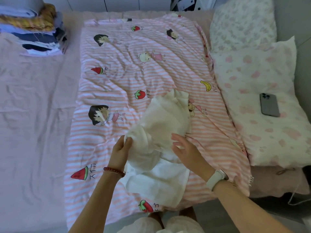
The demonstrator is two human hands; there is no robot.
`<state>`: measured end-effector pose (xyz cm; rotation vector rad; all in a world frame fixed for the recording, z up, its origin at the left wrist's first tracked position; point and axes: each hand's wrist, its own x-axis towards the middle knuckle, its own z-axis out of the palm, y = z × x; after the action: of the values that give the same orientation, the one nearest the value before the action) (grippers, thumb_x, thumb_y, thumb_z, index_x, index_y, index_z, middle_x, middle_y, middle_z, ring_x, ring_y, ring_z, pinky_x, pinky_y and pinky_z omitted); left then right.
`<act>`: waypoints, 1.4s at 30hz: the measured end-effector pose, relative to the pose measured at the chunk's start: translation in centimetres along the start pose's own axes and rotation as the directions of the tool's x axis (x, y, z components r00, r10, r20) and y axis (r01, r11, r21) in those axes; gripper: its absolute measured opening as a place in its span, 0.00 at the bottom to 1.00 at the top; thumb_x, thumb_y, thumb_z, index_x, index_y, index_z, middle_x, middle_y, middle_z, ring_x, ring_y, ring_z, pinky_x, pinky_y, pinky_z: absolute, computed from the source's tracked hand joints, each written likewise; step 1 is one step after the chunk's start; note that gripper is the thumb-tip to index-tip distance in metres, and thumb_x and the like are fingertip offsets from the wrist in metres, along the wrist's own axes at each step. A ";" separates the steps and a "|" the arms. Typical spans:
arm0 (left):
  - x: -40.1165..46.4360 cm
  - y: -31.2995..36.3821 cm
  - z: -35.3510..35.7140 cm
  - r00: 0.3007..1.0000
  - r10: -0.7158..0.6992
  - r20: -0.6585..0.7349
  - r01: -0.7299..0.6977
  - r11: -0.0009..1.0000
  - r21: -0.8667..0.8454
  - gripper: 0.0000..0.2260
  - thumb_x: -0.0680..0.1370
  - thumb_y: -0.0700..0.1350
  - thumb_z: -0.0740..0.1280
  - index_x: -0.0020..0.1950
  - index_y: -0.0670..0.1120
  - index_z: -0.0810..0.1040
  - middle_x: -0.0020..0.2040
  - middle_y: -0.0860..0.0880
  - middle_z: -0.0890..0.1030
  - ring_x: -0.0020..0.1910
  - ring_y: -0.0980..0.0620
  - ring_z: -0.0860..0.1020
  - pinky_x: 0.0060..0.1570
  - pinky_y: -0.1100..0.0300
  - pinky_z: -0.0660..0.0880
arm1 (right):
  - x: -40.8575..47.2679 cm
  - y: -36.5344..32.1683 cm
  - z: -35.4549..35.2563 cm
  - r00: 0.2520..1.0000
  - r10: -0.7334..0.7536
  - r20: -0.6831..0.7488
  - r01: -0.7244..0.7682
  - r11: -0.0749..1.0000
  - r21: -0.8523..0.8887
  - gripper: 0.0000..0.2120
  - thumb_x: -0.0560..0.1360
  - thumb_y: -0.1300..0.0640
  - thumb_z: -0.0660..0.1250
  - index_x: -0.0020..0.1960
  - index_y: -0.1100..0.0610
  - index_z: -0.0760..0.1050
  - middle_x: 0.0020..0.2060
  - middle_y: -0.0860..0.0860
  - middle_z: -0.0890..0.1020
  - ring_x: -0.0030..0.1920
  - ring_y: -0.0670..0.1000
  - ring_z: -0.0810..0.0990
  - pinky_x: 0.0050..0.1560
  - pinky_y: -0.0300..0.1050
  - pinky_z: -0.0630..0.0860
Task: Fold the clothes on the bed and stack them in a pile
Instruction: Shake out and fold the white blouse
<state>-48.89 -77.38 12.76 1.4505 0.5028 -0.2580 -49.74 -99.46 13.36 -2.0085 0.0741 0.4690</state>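
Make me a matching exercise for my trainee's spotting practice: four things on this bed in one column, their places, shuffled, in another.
Things:
1. crumpled white cloth garment
2. grey smartphone
3. stack of folded clothes
4. red bead bracelet

Places:
A. far left corner of the bed
B. on the pink-flowered white pillow
C. around the left hand's wrist
D. on the pink striped cartoon blanket, gripped by the left hand

Pairs: 1-D, 2-B, 3-A, 4-C

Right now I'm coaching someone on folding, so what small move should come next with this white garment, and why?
Probably bring the right hand onto the white garment and spread it flat on the striped blanket. The left hand pinches one bunched edge, the right hand hovers open beside it, and the cloth lies crumpled, too rumpled to fold neatly.
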 end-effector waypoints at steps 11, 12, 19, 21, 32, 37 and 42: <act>-2.4 -0.1 -3.2 0.993 -0.034 0.110 0.064 0.956 -0.288 0.04 0.72 0.41 0.64 0.43 0.41 0.72 0.38 0.48 0.76 0.39 0.51 0.74 0.37 0.60 0.71 | 3.5 -1.3 3.5 0.973 0.081 0.216 -0.053 0.990 -0.134 0.20 0.77 0.59 0.63 0.68 0.59 0.67 0.48 0.55 0.76 0.47 0.49 0.73 0.50 0.39 0.69; -2.3 0.0 -3.4 0.999 -0.035 0.021 0.039 0.973 -0.226 0.02 0.73 0.39 0.65 0.43 0.41 0.73 0.39 0.48 0.75 0.40 0.50 0.73 0.39 0.59 0.69 | 3.6 -1.3 3.6 0.983 0.049 0.179 -0.023 0.989 -0.146 0.12 0.77 0.61 0.62 0.60 0.63 0.73 0.43 0.57 0.76 0.43 0.50 0.72 0.47 0.41 0.68; -1.4 -1.1 -3.5 0.967 0.167 -0.191 -0.078 0.912 0.403 0.18 0.76 0.45 0.67 0.66 0.46 0.70 0.59 0.51 0.72 0.56 0.53 0.70 0.55 0.59 0.66 | 2.4 -2.8 3.3 0.940 -0.340 0.028 0.331 0.888 -0.318 0.10 0.78 0.62 0.61 0.57 0.63 0.76 0.46 0.56 0.80 0.46 0.54 0.78 0.48 0.47 0.73; -1.0 -1.2 -2.0 0.983 0.169 -0.075 -0.108 0.854 0.510 0.20 0.74 0.49 0.69 0.65 0.48 0.71 0.57 0.52 0.72 0.53 0.53 0.73 0.51 0.60 0.69 | 1.8 -3.6 2.8 0.897 -0.439 0.039 0.424 0.834 -0.353 0.10 0.77 0.63 0.61 0.56 0.63 0.77 0.42 0.54 0.79 0.40 0.52 0.76 0.42 0.47 0.74; 1.8 2.9 0.7 0.956 0.270 -0.110 -0.137 0.749 0.648 0.06 0.78 0.43 0.62 0.48 0.44 0.77 0.43 0.55 0.75 0.42 0.49 0.78 0.38 0.61 0.66 | 0.2 -5.8 -3.3 0.862 -0.507 -0.020 0.407 0.713 -0.571 0.12 0.75 0.60 0.66 0.59 0.58 0.77 0.44 0.53 0.78 0.42 0.55 0.78 0.39 0.42 0.72; -0.6 9.9 0.9 0.879 0.473 0.059 -0.391 0.645 0.656 0.05 0.77 0.42 0.64 0.42 0.47 0.70 0.33 0.56 0.74 0.28 0.56 0.74 0.32 0.61 0.67 | -0.8 -8.7 -7.8 0.779 -0.598 -0.188 0.361 0.674 -0.645 0.10 0.75 0.67 0.65 0.55 0.62 0.79 0.46 0.59 0.80 0.44 0.63 0.80 0.38 0.54 0.77; -5.6 18.3 1.5 0.725 0.684 0.077 -0.586 0.554 0.591 0.12 0.73 0.40 0.69 0.35 0.50 0.68 0.30 0.54 0.73 0.28 0.60 0.73 0.35 0.63 0.69 | -2.7 -14.8 -11.3 0.542 -0.784 -0.303 0.373 0.547 -0.749 0.11 0.73 0.65 0.63 0.51 0.63 0.80 0.42 0.59 0.82 0.38 0.61 0.82 0.31 0.50 0.77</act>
<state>-45.01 -77.50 31.58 2.1800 -0.0370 0.3455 -45.20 -102.67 31.35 -2.5562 -0.4623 -0.7806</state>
